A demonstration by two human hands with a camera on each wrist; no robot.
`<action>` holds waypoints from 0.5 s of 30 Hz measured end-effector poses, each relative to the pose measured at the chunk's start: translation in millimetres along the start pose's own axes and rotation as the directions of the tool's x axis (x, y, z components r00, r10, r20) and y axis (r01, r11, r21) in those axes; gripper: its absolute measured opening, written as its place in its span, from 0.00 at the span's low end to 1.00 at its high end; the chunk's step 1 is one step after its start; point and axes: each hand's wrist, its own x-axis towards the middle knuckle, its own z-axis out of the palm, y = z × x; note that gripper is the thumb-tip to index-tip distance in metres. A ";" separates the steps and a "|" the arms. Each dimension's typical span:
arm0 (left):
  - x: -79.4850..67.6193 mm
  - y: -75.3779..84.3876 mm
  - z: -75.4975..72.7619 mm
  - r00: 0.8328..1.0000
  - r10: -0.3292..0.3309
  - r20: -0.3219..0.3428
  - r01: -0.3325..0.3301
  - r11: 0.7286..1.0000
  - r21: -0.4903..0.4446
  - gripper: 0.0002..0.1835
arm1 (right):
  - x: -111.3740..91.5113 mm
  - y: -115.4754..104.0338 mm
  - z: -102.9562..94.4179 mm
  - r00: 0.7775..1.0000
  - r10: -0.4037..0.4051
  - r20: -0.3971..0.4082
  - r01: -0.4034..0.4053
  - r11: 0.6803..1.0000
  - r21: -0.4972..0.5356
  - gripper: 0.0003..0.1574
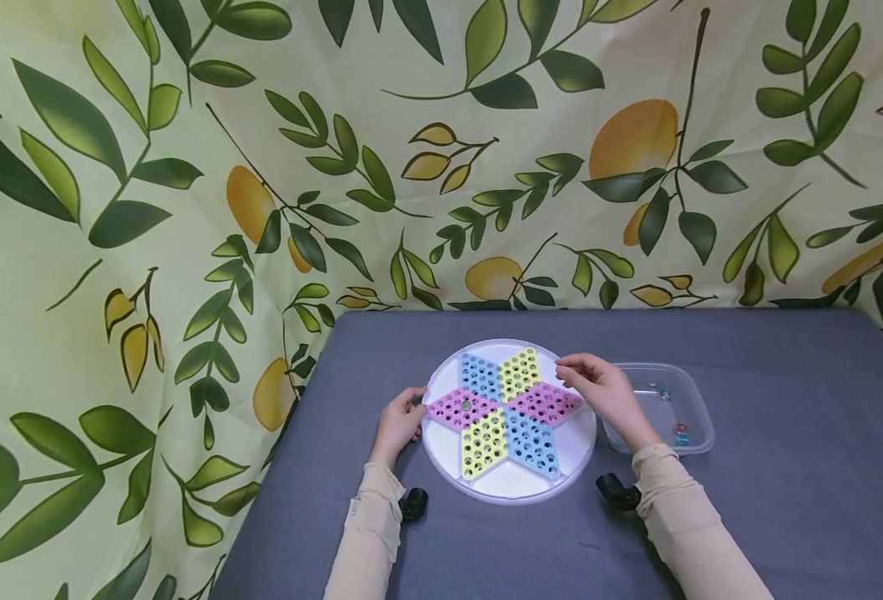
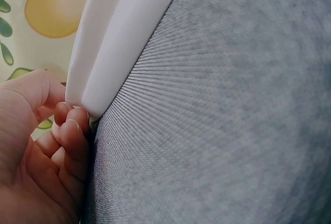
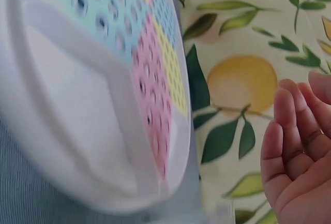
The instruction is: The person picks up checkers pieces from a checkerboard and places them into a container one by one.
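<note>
A round white Chinese checkers board (image 1: 512,482) with a pink, blue and yellow star of holes lies on the table. One green marble (image 1: 466,405) sits in the left pink point. At the board's left edge my left hand (image 1: 399,425) pinches the rim, its fingers curled against the white side wall (image 2: 111,43) in the left wrist view. My right hand (image 1: 605,392) hovers over the board's right edge, fingers loosely bent and thumb near them. Nothing shows between those fingers (image 3: 284,113) in the right wrist view.
To the right of the board stands a clear plastic box (image 1: 700,408) with several small marbles (image 1: 681,434) in it, partly behind my right hand. Grey cloth (image 1: 801,467) covers the table. A leaf-patterned curtain (image 1: 381,275) hangs along the back and left edges.
</note>
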 end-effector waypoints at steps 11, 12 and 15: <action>-1.7 -0.9 -1.0 1.000 0.013 -0.002 -0.013 1.000 -0.009 0.20 | 9.7 -21.7 47.2 0.994 -0.083 0.065 0.079 0.995 0.055 0.18; -1.6 -0.7 -0.7 1.000 0.014 -0.003 -0.014 1.000 -0.009 0.20 | 10.4 -23.4 51.7 0.994 -0.083 0.067 0.079 0.995 0.057 0.17; -1.0 0.1 0.5 1.000 0.014 -0.004 -0.014 1.000 -0.004 0.20 | 12.9 -27.1 64.9 0.992 -0.085 0.090 0.079 0.995 0.069 0.17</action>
